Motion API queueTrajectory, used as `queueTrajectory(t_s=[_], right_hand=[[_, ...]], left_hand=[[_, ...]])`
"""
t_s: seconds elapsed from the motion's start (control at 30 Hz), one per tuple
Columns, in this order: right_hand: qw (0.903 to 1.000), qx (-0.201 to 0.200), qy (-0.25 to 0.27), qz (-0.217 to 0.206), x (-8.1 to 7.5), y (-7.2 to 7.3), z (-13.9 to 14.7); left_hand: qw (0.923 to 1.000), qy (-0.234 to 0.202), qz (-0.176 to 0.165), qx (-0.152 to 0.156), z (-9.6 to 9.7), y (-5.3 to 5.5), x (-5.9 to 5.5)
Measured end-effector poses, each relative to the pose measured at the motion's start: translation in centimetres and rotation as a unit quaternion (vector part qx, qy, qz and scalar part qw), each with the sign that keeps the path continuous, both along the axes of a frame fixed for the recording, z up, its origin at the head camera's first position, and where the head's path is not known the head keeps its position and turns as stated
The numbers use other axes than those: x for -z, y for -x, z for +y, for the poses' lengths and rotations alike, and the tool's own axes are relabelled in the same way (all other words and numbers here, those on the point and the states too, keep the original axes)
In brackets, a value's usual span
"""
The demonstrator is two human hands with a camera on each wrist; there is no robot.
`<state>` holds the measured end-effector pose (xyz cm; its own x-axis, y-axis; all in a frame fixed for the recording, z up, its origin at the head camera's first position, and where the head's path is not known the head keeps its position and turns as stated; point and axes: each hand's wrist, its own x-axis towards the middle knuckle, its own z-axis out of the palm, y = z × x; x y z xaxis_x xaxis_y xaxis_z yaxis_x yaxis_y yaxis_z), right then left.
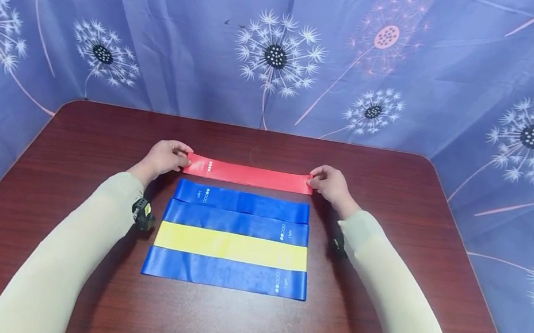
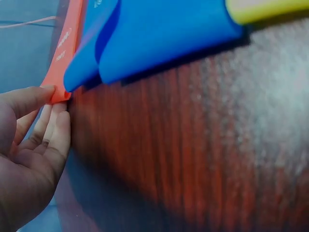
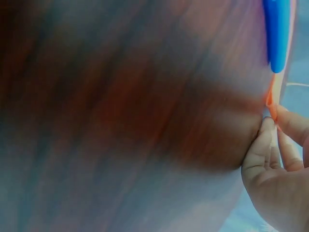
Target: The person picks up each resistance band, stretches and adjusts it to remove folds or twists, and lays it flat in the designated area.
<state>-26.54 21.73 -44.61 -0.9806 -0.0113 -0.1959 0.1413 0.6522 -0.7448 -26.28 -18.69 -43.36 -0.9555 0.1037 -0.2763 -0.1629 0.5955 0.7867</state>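
Observation:
A red resistance band [image 1: 255,176] is stretched flat between both hands behind the other bands. My left hand [image 1: 167,158] pinches its left end between thumb and fingers, which the left wrist view also shows at the red band [image 2: 63,72]. At the opposite end, my right hand [image 1: 331,185] pinches the band; the right wrist view shows a small loop of it by the fingertips. In front lie a blue band [image 1: 250,203], a second blue band [image 1: 232,221], a yellow band [image 1: 233,247] and a third blue band [image 1: 224,273], side by side in a stack of rows.
The brown wooden table [image 1: 56,203] carries the bands. A blue dandelion-print cloth [image 1: 188,32] hangs around its back and sides. A dark wrist device [image 1: 143,214] sits under the left sleeve.

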Motion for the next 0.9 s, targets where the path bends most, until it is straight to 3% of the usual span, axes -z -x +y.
queueTrajectory(t_s=[0.13, 0.3, 0.9], right_hand=[[0.9992, -0.010, -0.039, -0.002, -0.03, 0.07, -0.18], [0.9987, -0.018, -0.046, -0.018, -0.20, 0.06, 0.00], [0.9942, -0.031, -0.098, -0.029, -0.86, -0.35, 0.09]], left_hand=[[0.9993, 0.036, 0.008, 0.012, 0.09, -0.20, 0.05], [0.9978, 0.062, 0.007, 0.022, 0.10, -0.21, 0.06], [0.9978, 0.063, 0.002, 0.020, -0.10, 0.17, 0.30]])
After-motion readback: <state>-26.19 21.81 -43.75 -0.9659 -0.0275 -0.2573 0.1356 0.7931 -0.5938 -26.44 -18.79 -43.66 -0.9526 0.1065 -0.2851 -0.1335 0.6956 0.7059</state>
